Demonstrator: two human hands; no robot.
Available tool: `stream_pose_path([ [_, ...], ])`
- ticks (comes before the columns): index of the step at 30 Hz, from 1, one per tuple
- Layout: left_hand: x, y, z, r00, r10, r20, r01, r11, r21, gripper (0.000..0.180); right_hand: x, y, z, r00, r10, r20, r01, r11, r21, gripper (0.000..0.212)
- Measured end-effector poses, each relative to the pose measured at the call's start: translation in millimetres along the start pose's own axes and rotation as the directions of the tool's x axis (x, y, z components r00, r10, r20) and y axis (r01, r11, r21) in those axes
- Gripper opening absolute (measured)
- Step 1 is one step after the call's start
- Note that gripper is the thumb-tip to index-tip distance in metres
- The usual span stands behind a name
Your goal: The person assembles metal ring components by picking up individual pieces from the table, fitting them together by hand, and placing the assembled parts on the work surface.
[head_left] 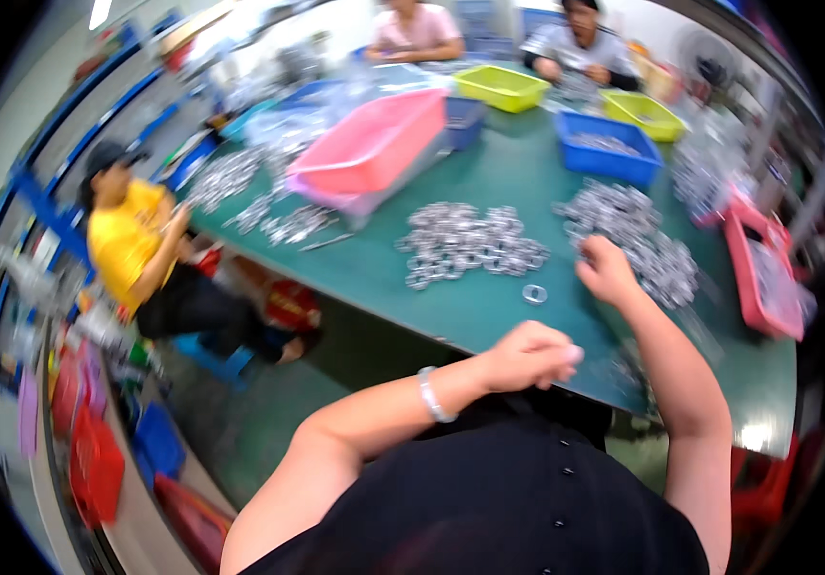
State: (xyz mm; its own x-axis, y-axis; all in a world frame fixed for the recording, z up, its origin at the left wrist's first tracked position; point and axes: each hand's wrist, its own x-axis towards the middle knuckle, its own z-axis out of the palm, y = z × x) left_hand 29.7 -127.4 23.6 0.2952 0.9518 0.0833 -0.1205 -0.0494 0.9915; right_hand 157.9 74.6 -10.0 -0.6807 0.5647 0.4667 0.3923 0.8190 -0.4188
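My left hand (pixel 530 356), with a bracelet (pixel 431 395) on its wrist, hovers by the table's near edge. Its fingers are curled together, and whatever they hold, if anything, is hidden. Farther out, my right hand (pixel 608 272) is at the near left side of a big heap of silvery metal pieces (pixel 647 241). Those fingers are bent closed, their tips turned away from view. Left of that heap lies a looser pile of silvery rings (pixel 470 241). A single ring (pixel 534 294) rests apart on the green table (pixel 374 264), between the pile and my left hand.
A blue bin (pixel 614 172) stands behind the heap, yellow-green bins (pixel 500 88) farther back. A pink tub (pixel 374 144) occupies the left, a pink basket (pixel 755 273) the right. One person in yellow (pixel 129 235) sits left; two others sit across the table.
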Motion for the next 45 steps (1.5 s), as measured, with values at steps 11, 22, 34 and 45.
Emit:
stream_pose_path([
  [11, 55.6, 72.1, 73.8, 0.699, 0.443, 0.561, -0.47, 0.876, -0.107, 0.058, 34.9, -12.0, -7.8, 0.987, -0.069, 0.144, 0.092, 0.983, -0.159, 0.03],
  [22, 64.5, 72.8, 112.7, 0.359, 0.48, 0.801, -0.645, 0.748, -0.159, 0.034, 36.4, -30.8, -3.6, 0.984, -0.108, 0.143, 0.127, 0.983, -0.13, 0.03],
  [34, 31.1, 11.3, 11.4, 0.921, 0.288, 0.262, -0.32, 0.943, 0.088, 0.036, -6.9, -29.3, -7.8, 0.996, 0.087, -0.012, -0.075, 0.908, 0.412, 0.023],
  [45, 48.2, -43.3, -45.2, 0.955, -0.049, -0.293, 0.03, 0.997, -0.067, 0.024, -44.7, -47.1, -33.0, 0.795, 0.455, 0.402, -0.539, 0.225, 0.812, 0.013],
])
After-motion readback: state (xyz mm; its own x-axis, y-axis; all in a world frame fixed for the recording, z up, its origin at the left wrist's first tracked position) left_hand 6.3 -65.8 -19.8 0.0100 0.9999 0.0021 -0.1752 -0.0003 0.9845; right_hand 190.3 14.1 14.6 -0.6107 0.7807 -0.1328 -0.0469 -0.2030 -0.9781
